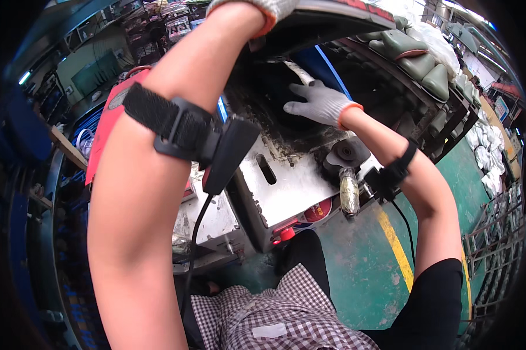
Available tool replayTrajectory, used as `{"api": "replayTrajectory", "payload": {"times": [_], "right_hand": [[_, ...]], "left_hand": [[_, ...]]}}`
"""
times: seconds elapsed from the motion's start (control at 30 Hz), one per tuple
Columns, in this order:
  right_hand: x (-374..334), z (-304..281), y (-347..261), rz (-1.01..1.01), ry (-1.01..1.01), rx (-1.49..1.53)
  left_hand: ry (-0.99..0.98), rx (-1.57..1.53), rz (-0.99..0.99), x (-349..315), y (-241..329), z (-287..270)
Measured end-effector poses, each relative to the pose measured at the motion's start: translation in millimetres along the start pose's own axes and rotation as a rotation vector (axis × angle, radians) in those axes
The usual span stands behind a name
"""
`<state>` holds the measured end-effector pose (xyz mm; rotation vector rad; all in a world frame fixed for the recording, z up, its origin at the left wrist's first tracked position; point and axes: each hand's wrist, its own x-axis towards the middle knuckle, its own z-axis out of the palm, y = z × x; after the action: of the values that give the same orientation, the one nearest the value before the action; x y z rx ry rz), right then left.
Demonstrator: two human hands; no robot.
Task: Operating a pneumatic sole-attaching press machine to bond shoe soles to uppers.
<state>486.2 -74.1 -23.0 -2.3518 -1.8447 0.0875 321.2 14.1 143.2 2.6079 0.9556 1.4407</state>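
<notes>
Left hand [261,10]: I am reaching to the black panel [324,28], grip cropped, untellable. Right hand [320,105], apart: I am holding it splayed beside the wrapped rod [298,71], over the machine [289,192].

Room abv white plate [298,189]; wrapped hdl [349,195] blks R.

Glare whitens the upper right; corners are black.

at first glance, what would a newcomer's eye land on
The left forearm, wearing a black strap, dominates the left side, the gloved left hand cut off at the top edge. The grey-gloved right hand, fingers spread, sits upper centre. A yellow line crosses the green floor at lower right.
</notes>
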Motion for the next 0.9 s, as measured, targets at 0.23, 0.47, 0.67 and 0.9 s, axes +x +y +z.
{"api": "replayTrajectory", "payload": {"times": [0.23,0.47,0.67,0.9], "right_hand": [[-161,5,-23,-0.398,0.395,0.225],[-220,59,-32,-0.397,0.568,0.128],[-219,80,10,-0.427,0.808,-0.067],[-177,76,92,-0.091,1.107,-0.083]], "left_hand": [[-0.443,0.000,-0.070,-68,3,17],[-0.232,0.026,-0.058,-191,-12,88],[-0.224,0.098,-0.059,-247,-23,119],[-0.092,0.134,-0.012,-255,-29,135]]}}
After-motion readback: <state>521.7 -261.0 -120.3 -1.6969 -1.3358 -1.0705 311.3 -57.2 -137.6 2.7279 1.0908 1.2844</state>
